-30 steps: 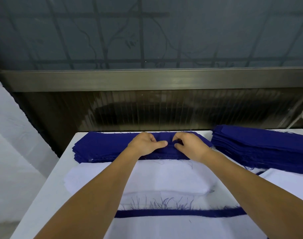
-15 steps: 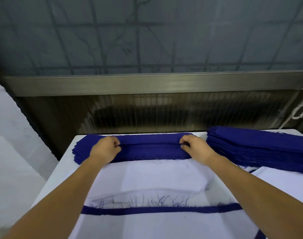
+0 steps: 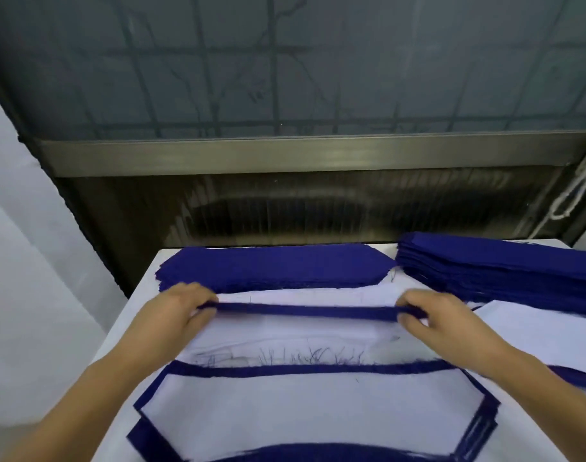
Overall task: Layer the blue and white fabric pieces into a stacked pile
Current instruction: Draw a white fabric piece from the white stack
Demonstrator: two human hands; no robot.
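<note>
Blue fabric piece point(image 3: 305, 311), seen as a long flat strip, is being held stretched above the white fabric sheets point(image 3: 301, 331). Left hand point(image 3: 175, 311) is pinching its left end, right hand point(image 3: 441, 318) its right end, fingers curled round the cloth. Stack of blue fabric pieces point(image 3: 275, 266) is lying just beyond; a second blue stack point(image 3: 504, 265) is sitting far right. White-and-blue layered pile point(image 3: 311, 415) is lying near.

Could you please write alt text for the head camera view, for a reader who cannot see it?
Both hands, left hand and right hand, pinch the ends of a blue fabric piece, held stretched above white fabric. Behind lie a blue stack and a taller blue pile.
</note>
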